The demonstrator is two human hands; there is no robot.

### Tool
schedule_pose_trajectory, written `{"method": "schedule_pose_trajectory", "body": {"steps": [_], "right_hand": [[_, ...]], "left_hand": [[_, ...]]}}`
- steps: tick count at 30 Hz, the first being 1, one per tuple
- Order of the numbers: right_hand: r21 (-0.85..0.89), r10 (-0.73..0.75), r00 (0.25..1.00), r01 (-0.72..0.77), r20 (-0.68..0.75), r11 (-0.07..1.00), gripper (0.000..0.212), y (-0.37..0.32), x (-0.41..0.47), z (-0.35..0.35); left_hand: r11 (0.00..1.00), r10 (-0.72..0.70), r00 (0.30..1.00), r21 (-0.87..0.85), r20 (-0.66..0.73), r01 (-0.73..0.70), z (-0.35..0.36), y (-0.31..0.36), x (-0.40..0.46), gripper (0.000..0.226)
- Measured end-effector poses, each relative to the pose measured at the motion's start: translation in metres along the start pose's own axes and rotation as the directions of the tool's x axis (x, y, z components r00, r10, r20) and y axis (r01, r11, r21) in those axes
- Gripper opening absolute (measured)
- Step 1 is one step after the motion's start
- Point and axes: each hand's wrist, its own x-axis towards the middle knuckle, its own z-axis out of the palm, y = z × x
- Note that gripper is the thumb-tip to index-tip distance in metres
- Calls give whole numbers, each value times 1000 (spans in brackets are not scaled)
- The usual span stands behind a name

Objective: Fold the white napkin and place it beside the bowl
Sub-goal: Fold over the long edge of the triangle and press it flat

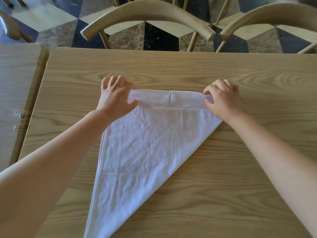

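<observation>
The big wooden bench fills most of the view, and the white napkin lies flat in the middle of it, shaped like a triangle with its point toward the person. Its far edge is turned over into a narrow band that runs from one hand to the other. So the folding step looks to be in hand, and only partly done. The left hand sits at the left end of the band, with its fingers curled and the thumb pressing on the cloth. The right hand pinches the right end, holding the cloth between thumb and fingertips. The next move probably needs both hands to roll or fold the band toward the person together, so it stays straight. No bowl can be seen, so the spot for the napkin cannot be told yet. Two wooden chairs stand past the far edge, well apart from the cloth. A second table sits just beside on the left. Nothing lies in the way on the bench.
</observation>
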Motion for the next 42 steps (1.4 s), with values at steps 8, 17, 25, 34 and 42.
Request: {"method": "schedule_pose_trajectory", "body": {"steps": [8,17,25,34,42], "right_hand": [[-72,-218,967,210,-130,975,19,11,-28,-15],[-270,-221,961,171,-168,948,20,31,-81,-8],[-160,-118,965,82,-232,984,15,25,-94,-12],[99,-83,981,66,175,993,58,-63,-53,24],[-69,131,957,-116,258,991,67,-6,-67,21]], "left_hand": [[984,104,983,-125,-151,-123,-18,3,-22,6],[973,152,979,-151,-138,-172,-1,0,-74,15],[991,-78,987,-116,-141,62,-7,24,-72,33],[998,11,988,-57,157,-2,39,123,-42,60],[998,-42,993,-34,113,46,37,65,-60,61]]}}
